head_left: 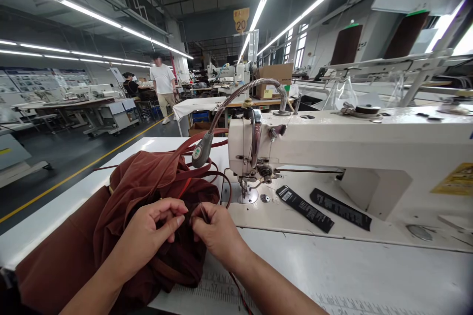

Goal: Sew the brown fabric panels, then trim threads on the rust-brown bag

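A reddish-brown fabric piece (144,177), perhaps a bag or garment, lies bunched on the table with long narrow straps (185,145) looping over it. Above its dark inner folds, my left hand (157,229) is closed, thumb against curled fingers; what it pinches, if anything, is too small to make out. Close beside it, my right hand (218,231) is closed on a thin dark tool (204,213) whose kind I cannot tell. The sewing machine's needle and presser foot (244,188) stand just beyond my right hand, with no fabric under them.
The white sewing machine (332,140) fills the right side. Two black printed labels (305,208) lie on its bed. A flexible lamp (202,150) hangs over the fabric. A ruler scale (218,288) runs along the table front. A person (162,81) stands in the aisle.
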Action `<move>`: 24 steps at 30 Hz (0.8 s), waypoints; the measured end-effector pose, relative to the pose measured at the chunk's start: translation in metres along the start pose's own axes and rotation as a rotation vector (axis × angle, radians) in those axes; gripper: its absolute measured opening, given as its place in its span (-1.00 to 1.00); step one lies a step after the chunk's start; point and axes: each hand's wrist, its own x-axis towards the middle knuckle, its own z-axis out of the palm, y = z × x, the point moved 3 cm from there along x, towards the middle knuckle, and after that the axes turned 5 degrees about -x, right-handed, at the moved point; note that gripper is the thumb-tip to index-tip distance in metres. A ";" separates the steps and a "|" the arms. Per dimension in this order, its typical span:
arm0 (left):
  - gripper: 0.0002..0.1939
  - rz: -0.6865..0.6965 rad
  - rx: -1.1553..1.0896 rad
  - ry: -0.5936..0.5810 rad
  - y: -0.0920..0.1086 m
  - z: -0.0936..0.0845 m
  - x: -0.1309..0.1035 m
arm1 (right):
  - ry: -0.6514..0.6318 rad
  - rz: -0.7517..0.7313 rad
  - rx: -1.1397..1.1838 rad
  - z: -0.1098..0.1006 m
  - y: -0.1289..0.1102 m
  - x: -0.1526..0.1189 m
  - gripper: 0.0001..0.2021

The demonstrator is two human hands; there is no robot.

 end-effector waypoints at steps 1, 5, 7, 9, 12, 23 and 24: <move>-0.81 -0.004 -0.017 0.005 0.000 -0.001 0.000 | 0.007 -0.008 0.001 -0.002 -0.001 -0.001 -0.88; -0.82 -0.026 -0.128 0.052 -0.003 -0.005 0.002 | -0.138 -0.004 -0.017 -0.008 -0.007 -0.010 -0.85; -0.81 -0.042 -0.172 0.058 -0.005 -0.006 0.002 | -0.276 0.001 -0.047 -0.008 -0.009 -0.016 -0.87; -0.79 -0.050 -0.193 0.057 -0.006 -0.006 0.003 | -0.267 0.010 -0.095 -0.008 -0.010 -0.017 -0.90; -0.79 -0.046 -0.202 0.058 -0.007 -0.006 0.002 | -0.124 0.019 -0.142 -0.006 -0.010 -0.009 -0.85; -0.84 -0.001 -0.166 0.084 -0.005 -0.005 0.003 | -0.050 0.083 -0.120 0.007 -0.007 0.007 -0.87; -0.84 0.002 -0.175 0.106 -0.006 -0.006 0.003 | -0.051 0.085 -0.115 0.005 -0.007 0.004 -0.86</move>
